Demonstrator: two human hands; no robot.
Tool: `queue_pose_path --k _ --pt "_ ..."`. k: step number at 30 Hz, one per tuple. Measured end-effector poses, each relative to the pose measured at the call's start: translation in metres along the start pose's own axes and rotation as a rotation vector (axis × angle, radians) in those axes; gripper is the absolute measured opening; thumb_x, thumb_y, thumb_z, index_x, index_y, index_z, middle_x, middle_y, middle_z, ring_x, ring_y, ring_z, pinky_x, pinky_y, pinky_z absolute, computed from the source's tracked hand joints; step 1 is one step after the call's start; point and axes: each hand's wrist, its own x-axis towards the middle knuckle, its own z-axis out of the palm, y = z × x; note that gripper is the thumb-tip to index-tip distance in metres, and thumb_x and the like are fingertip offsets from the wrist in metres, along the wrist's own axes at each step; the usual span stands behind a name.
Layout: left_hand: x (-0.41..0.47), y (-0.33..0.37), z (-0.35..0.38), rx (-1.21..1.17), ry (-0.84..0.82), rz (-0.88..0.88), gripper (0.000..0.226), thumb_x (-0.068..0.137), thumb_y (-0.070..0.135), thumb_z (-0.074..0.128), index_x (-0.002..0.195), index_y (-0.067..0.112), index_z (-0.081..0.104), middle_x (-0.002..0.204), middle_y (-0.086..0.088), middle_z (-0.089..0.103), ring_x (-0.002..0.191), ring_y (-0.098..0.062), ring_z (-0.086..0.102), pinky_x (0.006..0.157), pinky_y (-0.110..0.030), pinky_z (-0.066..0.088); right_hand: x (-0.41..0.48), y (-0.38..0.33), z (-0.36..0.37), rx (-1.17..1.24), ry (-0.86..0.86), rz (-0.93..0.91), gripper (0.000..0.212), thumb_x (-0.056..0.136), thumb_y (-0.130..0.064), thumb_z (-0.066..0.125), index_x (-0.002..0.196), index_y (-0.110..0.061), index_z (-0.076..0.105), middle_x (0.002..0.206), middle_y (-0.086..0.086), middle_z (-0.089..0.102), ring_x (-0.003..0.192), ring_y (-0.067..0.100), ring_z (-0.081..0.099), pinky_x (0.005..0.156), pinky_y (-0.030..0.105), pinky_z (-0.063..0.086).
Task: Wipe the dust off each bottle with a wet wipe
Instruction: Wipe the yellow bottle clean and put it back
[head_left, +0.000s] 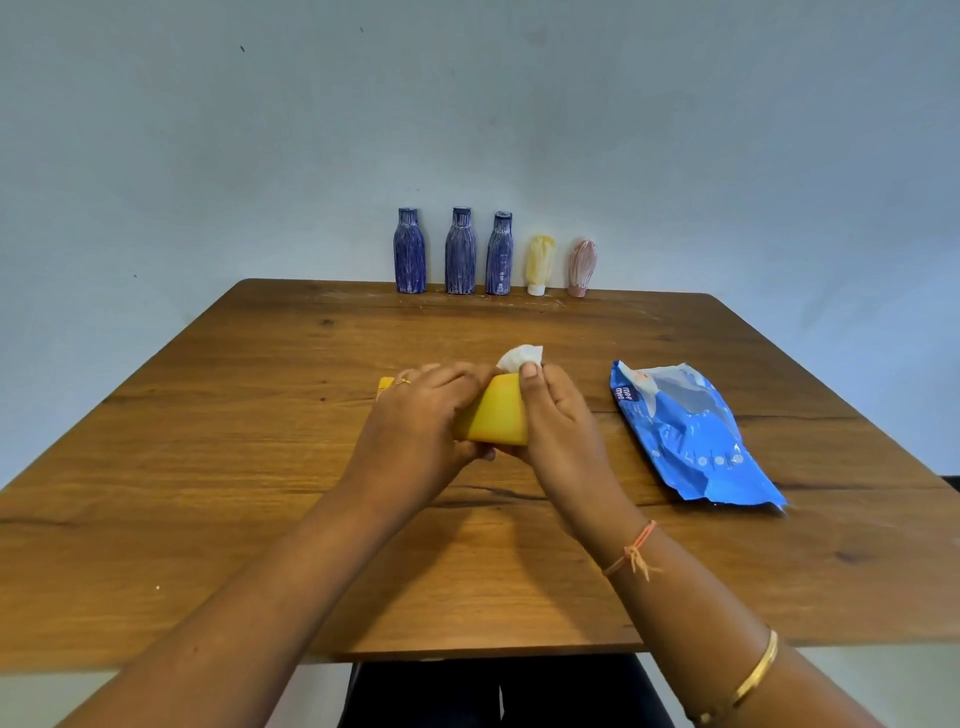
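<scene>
Bangle (758, 670) nearest; your right hand (561, 421) pinches the wet wipe (521, 357) against the yellow bottle (498, 415) (held sideways), left hand (415, 421) gripping it to steady the rubbing.

A brown wooden table (208, 467) stands before a pale blue-grey wall (208, 130) with small dark specks.

At the far edge of the brown wooden counter (208, 467) I see a row: three blue ribbed bottles (460, 251) on the left, then a pale yellow tube (540, 265), then a pink tube (582, 267). In the middle, my left grip (415, 415) and right grip (558, 410) hold a yellow plastic bottle (496, 410) between them. A white wet wipe (521, 356) sits just behind it. A blue wipes pack (691, 436) lies to their right.
</scene>
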Motion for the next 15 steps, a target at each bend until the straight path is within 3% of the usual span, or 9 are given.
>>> queue_pose_path --k 2,4,6,8,10,12,13,15 --pt "-0.001 -0.003 0.006 -0.015 -0.022 0.008 0.073 0.051 0.025 0.087 0.120 0.018 0.061 0.115 -0.001 0.064 0.104 -0.015 0.052 0.084 -0.026 0.034 -0.004 0.005 0.001 -0.012 0.048 -0.044 0.022 0.098 -0.031 0.036 0.095 -0.015 0.051 0.088 0.006 0.053 0.081 0.017 0.053 0.067 0.044 0.054" --pt "-0.001 -0.005 0.009 0.016 -0.049 -0.023 0.082 0.055 0.034 0.085 0.130 0.026 0.053 0.133 -0.001 0.053 0.123 -0.021 0.046 0.103 -0.036 0.026 -0.004 0.006 0.001 -0.043 0.134 -0.069 0.021 0.098 -0.027 0.038 0.082 -0.019 0.048 0.075 -0.002 0.048 0.069 0.009 0.047 0.061 0.035 0.046" --pt "-0.001 -0.008 0.010 0.091 -0.103 -0.161 0.101 0.056 0.055 0.077 0.143 0.036 0.029 0.153 0.000 0.023 0.143 -0.021 0.015 0.114 -0.045 0.002 0.001 0.009 0.001 -0.020 0.216 -0.030 0.026 0.098 -0.026 0.039 0.073 -0.021 0.044 0.069 -0.004 0.044 0.065 0.008 0.043 0.062 0.035 0.042" --pt "-0.001 -0.008 0.005 0.022 -0.142 -0.365 0.121 0.049 0.070 0.064 0.147 0.037 0.003 0.158 0.000 -0.003 0.144 -0.019 -0.010 0.113 -0.043 -0.008 0.007 0.014 0.000 0.044 0.283 0.036 0.026 0.096 -0.029 0.041 0.072 -0.020 0.044 0.073 0.000 0.045 0.072 0.017 0.045 0.074 0.050 0.049" --pt "-0.002 -0.009 0.003 -0.327 -0.038 -0.594 0.126 0.046 0.067 0.065 0.148 0.033 -0.001 0.158 -0.004 0.001 0.144 -0.022 0.001 0.115 -0.044 0.007 0.012 0.019 0.000 0.138 0.332 0.119 0.024 0.094 -0.031 0.043 0.072 -0.022 0.046 0.081 0.006 0.049 0.082 0.026 0.053 0.082 0.062 0.046" --pt "-0.002 -0.012 0.003 -0.804 0.089 -0.824 0.124 0.048 0.054 0.081 0.147 0.030 0.010 0.150 -0.008 0.030 0.134 -0.026 0.036 0.108 -0.046 0.033 0.014 0.022 0.001 0.259 0.336 0.202 0.022 0.096 -0.028 0.042 0.076 -0.022 0.050 0.090 0.014 0.054 0.100 0.037 0.057 0.085 0.065 0.044" --pt "-0.002 -0.012 0.005 -1.052 0.118 -0.918 0.110 0.056 0.041 0.085 0.144 0.024 0.022 0.139 -0.009 0.046 0.120 -0.025 0.051 0.099 -0.045 0.045 0.013 0.022 0.003 0.312 0.325 0.232 0.021 0.097 -0.026 0.041 0.079 -0.021 0.051 0.095 0.017 0.055 0.106 0.039 0.055 0.087 0.064 0.044" --pt "-0.002 -0.010 0.011 -1.377 0.107 -1.030 0.053 0.075 0.014 0.073 0.121 0.009 0.048 0.116 -0.012 0.062 0.096 -0.020 0.065 0.078 -0.034 0.058 0.011 0.023 0.006 0.391 0.275 0.269 0.020 0.098 -0.022 0.041 0.083 -0.019 0.053 0.098 0.015 0.056 0.104 0.034 0.057 0.092 0.059 0.044"
